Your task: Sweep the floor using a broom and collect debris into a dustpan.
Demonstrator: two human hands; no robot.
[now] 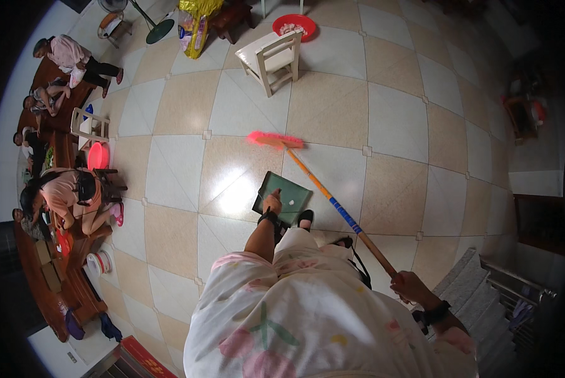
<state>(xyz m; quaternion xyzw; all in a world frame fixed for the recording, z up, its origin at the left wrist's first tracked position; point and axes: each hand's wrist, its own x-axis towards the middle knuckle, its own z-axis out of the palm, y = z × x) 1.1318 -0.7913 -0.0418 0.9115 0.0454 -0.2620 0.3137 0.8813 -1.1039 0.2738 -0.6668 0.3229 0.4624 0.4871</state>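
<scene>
My right hand grips the upper end of a long broom handle, orange with a blue wrapped section. The broom's pink bristle head rests on the tiles ahead of me. In front of my feet is a green dustpan with a small white scrap on it. My left hand is closed over the dustpan, around what looks like its handle; the hand hides most of that handle. Broom head and dustpan are apart.
A cream wooden chair stands ahead, near a red basin holding pale pieces. Left of me, several people are around wooden furniture, with a pink basin nearby. Grey steps with a metal railing rise at right.
</scene>
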